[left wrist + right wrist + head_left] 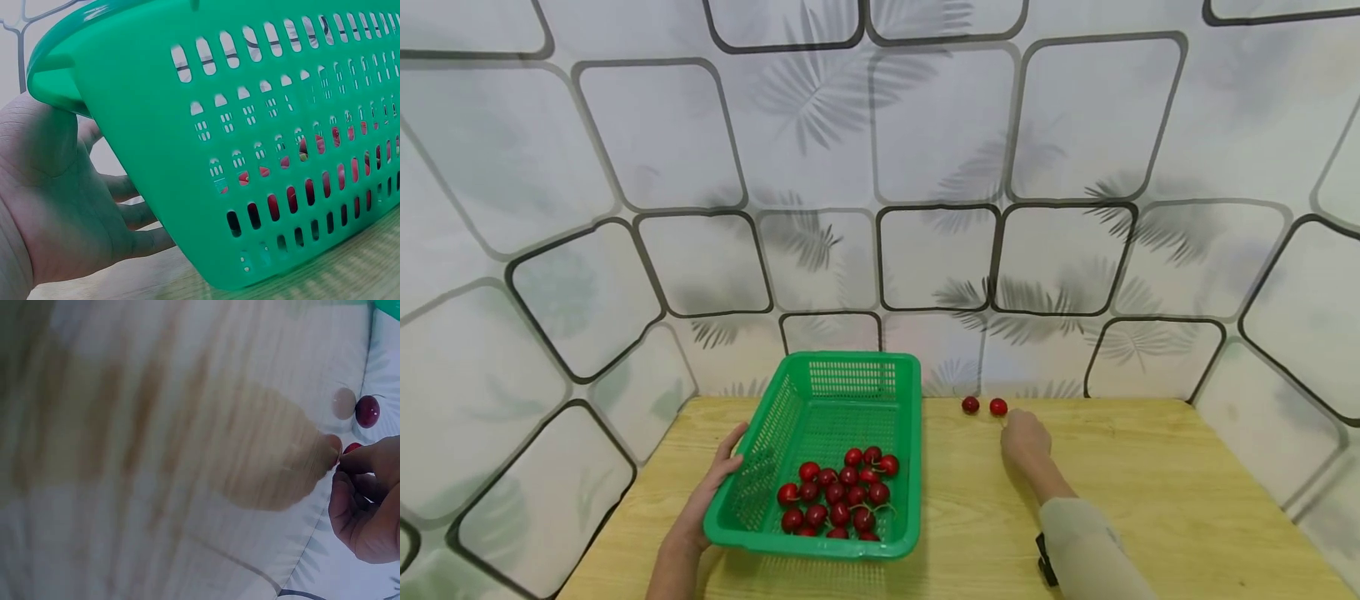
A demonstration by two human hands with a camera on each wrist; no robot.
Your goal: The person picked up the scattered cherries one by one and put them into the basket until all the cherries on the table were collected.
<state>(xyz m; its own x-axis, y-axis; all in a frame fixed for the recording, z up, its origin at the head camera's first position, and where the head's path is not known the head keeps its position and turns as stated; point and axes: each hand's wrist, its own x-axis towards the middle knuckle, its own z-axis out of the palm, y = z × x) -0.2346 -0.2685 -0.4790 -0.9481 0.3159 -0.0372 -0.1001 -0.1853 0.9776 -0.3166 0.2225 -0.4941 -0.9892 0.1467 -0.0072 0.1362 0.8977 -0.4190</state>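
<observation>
A green plastic basket (842,417) with slotted walls holds several dark red cherries (835,493) near its front end. My left hand (703,496) rests against the basket's left side, its fingers fairly straight; the left wrist view shows that hand (69,194) beside the basket's outer wall (137,94), with the rim hiding part of the thumb. At the table's back edge, my right hand (1026,442) pinches the stem of a bright red cherry (997,407). In the right wrist view, fingers mostly cover this cherry (353,447). A darker cherry (970,405) lies just left of it.
The light wooden table (1120,475) extends right of the basket. A pale wall covering (940,258) with rounded squares and leaf prints rises behind the table and along both sides. A dark strap (1046,560) shows beside the right sleeve (1090,542).
</observation>
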